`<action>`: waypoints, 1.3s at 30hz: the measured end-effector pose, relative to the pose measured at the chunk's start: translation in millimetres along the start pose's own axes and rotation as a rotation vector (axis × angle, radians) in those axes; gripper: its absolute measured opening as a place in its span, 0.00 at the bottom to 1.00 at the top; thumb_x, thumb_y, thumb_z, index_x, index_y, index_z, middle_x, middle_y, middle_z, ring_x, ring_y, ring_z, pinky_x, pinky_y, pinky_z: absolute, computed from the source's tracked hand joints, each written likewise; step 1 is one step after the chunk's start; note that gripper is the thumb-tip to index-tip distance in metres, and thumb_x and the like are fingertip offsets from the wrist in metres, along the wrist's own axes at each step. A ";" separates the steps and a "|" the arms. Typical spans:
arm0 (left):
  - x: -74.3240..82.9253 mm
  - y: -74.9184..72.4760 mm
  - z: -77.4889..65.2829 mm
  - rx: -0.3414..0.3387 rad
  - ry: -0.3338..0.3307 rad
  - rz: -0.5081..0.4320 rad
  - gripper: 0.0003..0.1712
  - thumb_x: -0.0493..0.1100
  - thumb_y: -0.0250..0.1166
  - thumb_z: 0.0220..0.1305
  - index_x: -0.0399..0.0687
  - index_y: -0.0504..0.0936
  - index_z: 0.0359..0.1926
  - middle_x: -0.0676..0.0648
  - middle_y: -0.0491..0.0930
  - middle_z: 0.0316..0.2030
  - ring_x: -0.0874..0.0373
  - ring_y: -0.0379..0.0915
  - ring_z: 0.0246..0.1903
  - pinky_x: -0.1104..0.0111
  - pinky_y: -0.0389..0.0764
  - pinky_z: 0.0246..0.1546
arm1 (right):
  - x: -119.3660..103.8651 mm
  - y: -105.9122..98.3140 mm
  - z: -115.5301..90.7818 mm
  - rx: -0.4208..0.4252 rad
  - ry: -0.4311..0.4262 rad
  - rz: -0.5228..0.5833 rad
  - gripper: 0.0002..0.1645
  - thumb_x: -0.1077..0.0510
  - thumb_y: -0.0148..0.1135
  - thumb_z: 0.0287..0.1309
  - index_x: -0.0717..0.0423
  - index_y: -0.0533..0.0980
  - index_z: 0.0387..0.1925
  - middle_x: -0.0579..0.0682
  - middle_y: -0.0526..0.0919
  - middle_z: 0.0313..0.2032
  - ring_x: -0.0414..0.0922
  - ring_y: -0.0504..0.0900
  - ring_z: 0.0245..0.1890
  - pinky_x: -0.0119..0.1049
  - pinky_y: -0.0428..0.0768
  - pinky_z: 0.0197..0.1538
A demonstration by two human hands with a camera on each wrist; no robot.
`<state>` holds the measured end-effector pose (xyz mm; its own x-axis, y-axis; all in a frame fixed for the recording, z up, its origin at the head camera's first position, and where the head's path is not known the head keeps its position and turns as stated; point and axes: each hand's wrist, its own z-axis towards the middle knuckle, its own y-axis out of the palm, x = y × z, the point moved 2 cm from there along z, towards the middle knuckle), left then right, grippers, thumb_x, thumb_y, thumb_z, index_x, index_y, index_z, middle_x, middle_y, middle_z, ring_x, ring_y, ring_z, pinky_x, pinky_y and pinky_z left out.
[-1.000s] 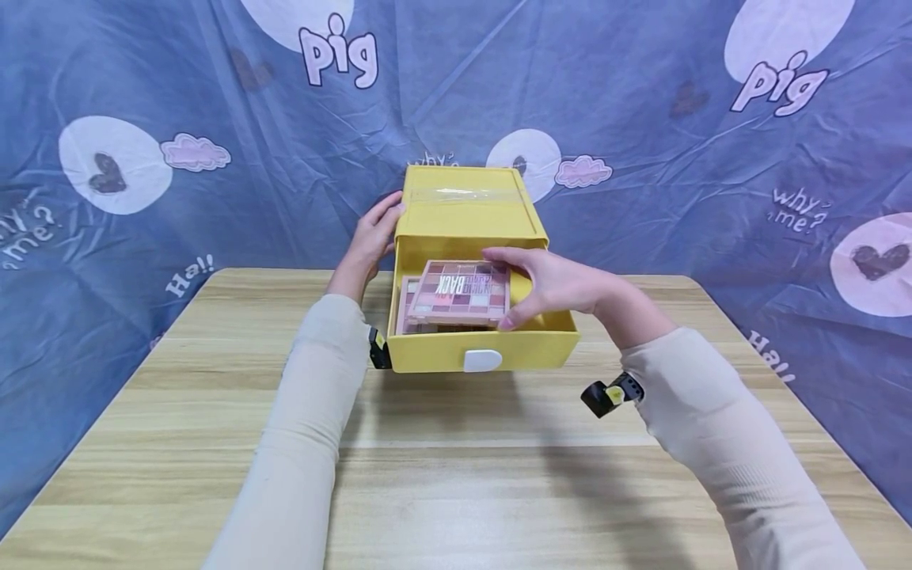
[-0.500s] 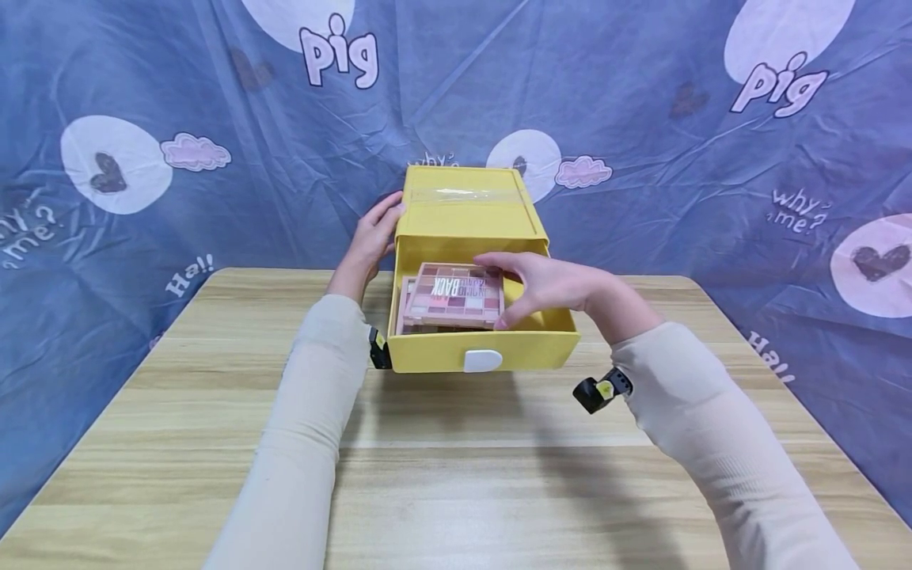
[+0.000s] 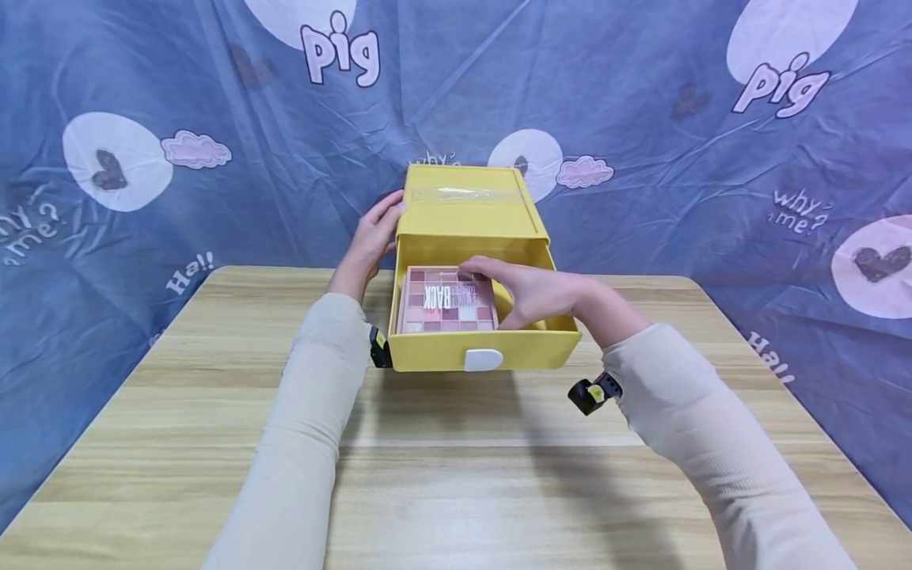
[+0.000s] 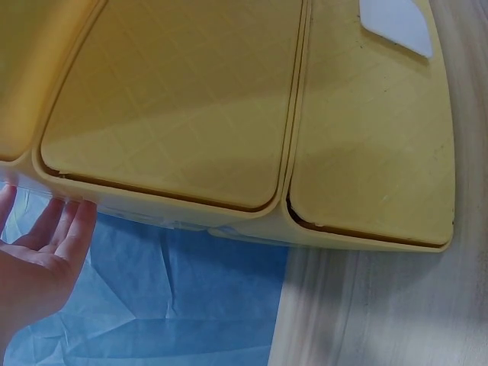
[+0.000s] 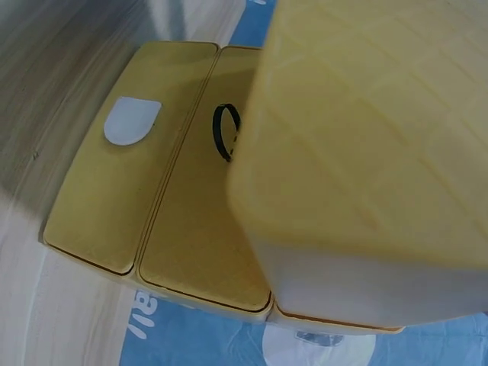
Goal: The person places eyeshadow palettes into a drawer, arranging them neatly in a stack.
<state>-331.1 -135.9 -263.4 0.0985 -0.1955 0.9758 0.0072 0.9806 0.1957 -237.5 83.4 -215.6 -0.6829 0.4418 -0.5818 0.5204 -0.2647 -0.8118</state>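
A yellow drawer unit (image 3: 470, 214) stands on the table, its top drawer (image 3: 527, 348) pulled out towards me. Inside at the left lies a pink eyeshadow palette (image 3: 445, 297), its lid printed with "BACK"; it covers the second palette beneath it. My right hand (image 3: 537, 291) reaches over the drawer's right side and grips the palette's right end, fingers at the far edge, thumb at the near one. My left hand (image 3: 373, 237) rests against the unit's left side. In the left wrist view, the left hand (image 4: 46, 259) has its fingers extended along that side.
A white tab (image 3: 483, 360) sits on the drawer front. The right wrist view shows lower drawers (image 5: 99, 191), one with a black loop (image 5: 226, 132). The wooden table (image 3: 456, 475) ends at a patterned blue cloth (image 3: 641, 182) behind the unit.
My right hand has moved left and down with the palette, from tilted above the other palette to lying flat over it in the drawer. My left hand has stayed put.
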 end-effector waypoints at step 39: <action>-0.9 0.6 0.5 0.003 0.002 0.009 0.26 0.47 0.56 0.57 0.54 0.66 0.58 0.47 0.67 0.52 0.56 0.64 0.48 0.62 0.67 0.46 | -1.9 -6.8 -11.2 0.102 0.053 0.427 0.51 0.64 0.65 0.43 0.60 0.45 0.64 0.54 0.48 0.64 0.42 0.47 0.62 0.37 0.49 0.60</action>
<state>-331.7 -135.1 -264.1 0.1003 -0.1861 0.9774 0.0036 0.9824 0.1867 -234.1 93.9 -208.4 -0.3888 0.3168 -0.8651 0.6955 -0.5149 -0.5011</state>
